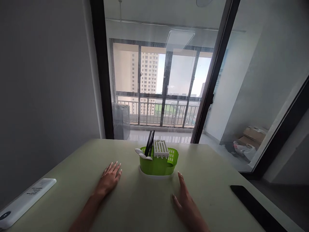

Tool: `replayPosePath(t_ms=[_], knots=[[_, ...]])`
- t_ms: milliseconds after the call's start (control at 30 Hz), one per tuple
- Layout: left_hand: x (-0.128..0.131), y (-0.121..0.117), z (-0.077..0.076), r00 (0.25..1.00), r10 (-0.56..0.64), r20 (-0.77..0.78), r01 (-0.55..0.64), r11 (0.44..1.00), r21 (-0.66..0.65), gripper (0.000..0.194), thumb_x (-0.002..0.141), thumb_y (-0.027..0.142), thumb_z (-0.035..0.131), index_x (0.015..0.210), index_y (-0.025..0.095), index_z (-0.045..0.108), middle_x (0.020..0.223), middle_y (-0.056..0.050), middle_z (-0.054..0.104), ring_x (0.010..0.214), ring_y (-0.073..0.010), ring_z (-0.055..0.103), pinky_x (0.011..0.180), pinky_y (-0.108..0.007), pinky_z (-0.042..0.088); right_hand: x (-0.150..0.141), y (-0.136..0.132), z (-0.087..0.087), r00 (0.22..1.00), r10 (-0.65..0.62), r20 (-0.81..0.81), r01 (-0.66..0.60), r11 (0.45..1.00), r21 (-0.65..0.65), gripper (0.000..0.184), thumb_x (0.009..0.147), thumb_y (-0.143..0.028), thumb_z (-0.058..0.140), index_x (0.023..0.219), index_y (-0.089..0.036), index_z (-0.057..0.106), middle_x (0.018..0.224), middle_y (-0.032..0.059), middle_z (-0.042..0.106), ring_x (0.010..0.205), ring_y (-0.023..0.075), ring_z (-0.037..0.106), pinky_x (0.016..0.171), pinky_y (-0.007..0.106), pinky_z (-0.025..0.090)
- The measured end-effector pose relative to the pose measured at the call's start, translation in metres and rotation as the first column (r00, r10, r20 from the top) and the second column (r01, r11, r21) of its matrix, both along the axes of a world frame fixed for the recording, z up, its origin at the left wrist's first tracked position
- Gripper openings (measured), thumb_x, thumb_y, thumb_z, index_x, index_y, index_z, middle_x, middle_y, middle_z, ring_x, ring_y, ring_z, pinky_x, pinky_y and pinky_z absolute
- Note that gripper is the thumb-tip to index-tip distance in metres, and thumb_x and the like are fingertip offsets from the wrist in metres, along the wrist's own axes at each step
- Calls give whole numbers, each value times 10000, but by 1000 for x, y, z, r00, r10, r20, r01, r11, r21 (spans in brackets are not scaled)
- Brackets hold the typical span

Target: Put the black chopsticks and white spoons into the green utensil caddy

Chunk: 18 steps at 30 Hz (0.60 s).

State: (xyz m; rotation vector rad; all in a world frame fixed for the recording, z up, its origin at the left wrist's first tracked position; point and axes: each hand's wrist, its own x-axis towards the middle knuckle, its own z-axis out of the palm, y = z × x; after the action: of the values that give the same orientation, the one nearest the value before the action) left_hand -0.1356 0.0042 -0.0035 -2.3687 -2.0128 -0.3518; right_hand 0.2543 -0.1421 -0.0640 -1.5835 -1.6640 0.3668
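A green plastic utensil holder [154, 166] with a white base stands upright near the middle of the table. Black chopsticks [149, 145] lean in its left part, beside several white spoons [142, 154]. A white slotted rack [161, 149] with small hooks sits over its middle. Left of the holder, my left hand [109, 178] lies flat on the tabletop, fingers stretched out, holding nothing. My right hand [185, 199] rests to the right and nearer to me, thumb apart from the fingers, with nothing in it. Neither hand touches the holder.
The pale green table [135, 203] carries a long white device [31, 199] at the left and a flat black object [256, 206] at the right. Beyond its far edge are dark-framed glass doors [207, 96]. Cardboard boxes [253, 135] and a plastic bag [245, 150] lie on the floor.
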Motion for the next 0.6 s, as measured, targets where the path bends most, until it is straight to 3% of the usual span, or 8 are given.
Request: replayPosePath(t_ms=[133,233,367,467,600], knots=[[1,-2,0,994,-41,105,37,998,41,614,970,469,348,1457,167,572,1601,-92,449,1527,-311,320,1240,-495,274,14,-18,-9,992,-46,117,53,997,-53,700,1012,-412,390,1649,-302,123,1704,32,230,1554,240,252,1236,494,326],[8,-3,12,938,-105,329,87,994,69,579,963,504,364,1376,201,633,1545,-95,528,1450,-303,454,1182,-470,384,16,-24,-4,979,-42,199,63,993,-103,638,1028,-447,358,1623,-231,281,1661,49,342,1538,253,294,1255,493,297],[27,7,53,722,-107,683,69,994,83,597,945,642,400,1300,228,643,1406,-102,653,1313,-291,597,1083,-423,490,13,-25,4,971,-41,235,77,986,-145,636,1024,-457,369,1600,-188,351,1636,53,379,1536,261,292,1252,476,315],[49,25,91,568,-187,802,62,981,185,620,892,712,460,1171,194,655,1286,-129,716,1253,-289,636,1114,-413,458,13,-24,7,962,-34,271,77,986,-150,634,1020,-451,384,1591,-175,375,1636,43,368,1538,256,287,1259,472,306],[90,54,131,534,-225,815,174,973,154,681,861,741,521,1236,177,597,1291,-155,704,1213,-279,657,1089,-410,474,12,-25,11,954,-13,300,60,987,-149,641,1025,-473,384,1585,-162,386,1642,30,342,1541,249,278,1270,458,285]])
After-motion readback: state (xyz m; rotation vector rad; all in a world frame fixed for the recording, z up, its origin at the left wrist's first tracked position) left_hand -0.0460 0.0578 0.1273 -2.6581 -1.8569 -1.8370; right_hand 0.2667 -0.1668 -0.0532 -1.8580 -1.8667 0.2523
